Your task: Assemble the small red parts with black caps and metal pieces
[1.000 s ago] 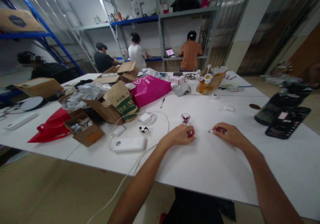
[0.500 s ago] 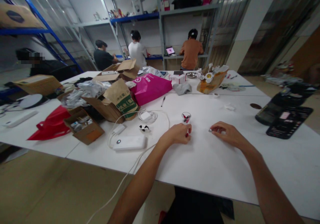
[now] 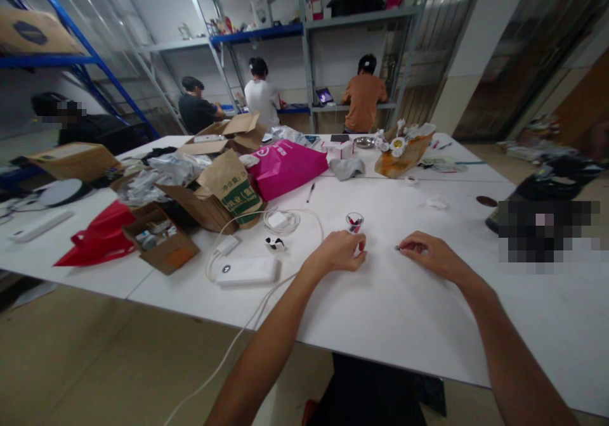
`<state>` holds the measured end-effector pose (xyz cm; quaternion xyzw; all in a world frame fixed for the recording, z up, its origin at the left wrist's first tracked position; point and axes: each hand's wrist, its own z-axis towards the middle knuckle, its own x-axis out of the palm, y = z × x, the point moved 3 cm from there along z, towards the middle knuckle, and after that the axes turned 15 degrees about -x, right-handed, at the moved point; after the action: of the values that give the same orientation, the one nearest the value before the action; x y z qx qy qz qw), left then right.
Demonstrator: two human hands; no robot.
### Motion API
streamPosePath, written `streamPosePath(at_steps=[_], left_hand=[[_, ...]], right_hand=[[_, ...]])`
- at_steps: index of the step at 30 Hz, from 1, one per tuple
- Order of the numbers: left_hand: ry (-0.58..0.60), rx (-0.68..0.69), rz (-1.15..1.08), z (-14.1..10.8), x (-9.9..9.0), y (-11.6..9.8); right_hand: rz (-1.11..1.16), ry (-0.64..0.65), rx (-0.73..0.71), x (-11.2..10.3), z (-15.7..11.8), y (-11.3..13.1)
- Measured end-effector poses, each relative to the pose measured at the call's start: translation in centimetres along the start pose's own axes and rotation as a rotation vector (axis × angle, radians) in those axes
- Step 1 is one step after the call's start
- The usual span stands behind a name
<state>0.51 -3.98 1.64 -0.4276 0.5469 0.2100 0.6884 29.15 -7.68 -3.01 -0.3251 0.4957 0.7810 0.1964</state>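
Observation:
A small clear cup (image 3: 354,222) with red and dark pieces in it stands on the white table (image 3: 380,305). Just in front of the cup is my left hand (image 3: 343,251), its fingers curled together; what they hold, if anything, is hidden. To the right, my right hand (image 3: 423,252) pinches a small silvery piece (image 3: 398,248) between thumb and fingertips, close to the tabletop. A gap separates the two hands.
Left of my left arm lie a white power bank (image 3: 247,271), cables and a small black-and-white object (image 3: 275,244). Farther back are cartons, a magenta bag (image 3: 288,167) and a pen (image 3: 311,193). Several people sit beyond the table.
The red piece seen at my left fingertips before is no longer visible there. My right fingertips with the silvery piece have shifted very slightly left.

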Motion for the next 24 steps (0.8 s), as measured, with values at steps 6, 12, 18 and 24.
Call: streamPosePath(at_steps=[6,12,18,24], left_hand=[[-0.204,-0.026,-0.05,0.2,-0.3,0.3],[-0.471,-0.05,-0.173,0.7,-0.5,1.2],[-0.592,-0.052,-0.217,1.2,-0.6,1.8],[-0.57,-0.155,-0.238,2.2,-1.3,2.9]], right_hand=[[-0.036,-0.044,0.061,-0.4,0.0,-0.4],[-0.135,-0.059,-0.01,-0.4,-0.1,-0.3],[-0.191,-0.032,-0.068,0.3,0.2,0.3],[-0.173,-0.058,-0.118,0.5,0.3,0.6]])
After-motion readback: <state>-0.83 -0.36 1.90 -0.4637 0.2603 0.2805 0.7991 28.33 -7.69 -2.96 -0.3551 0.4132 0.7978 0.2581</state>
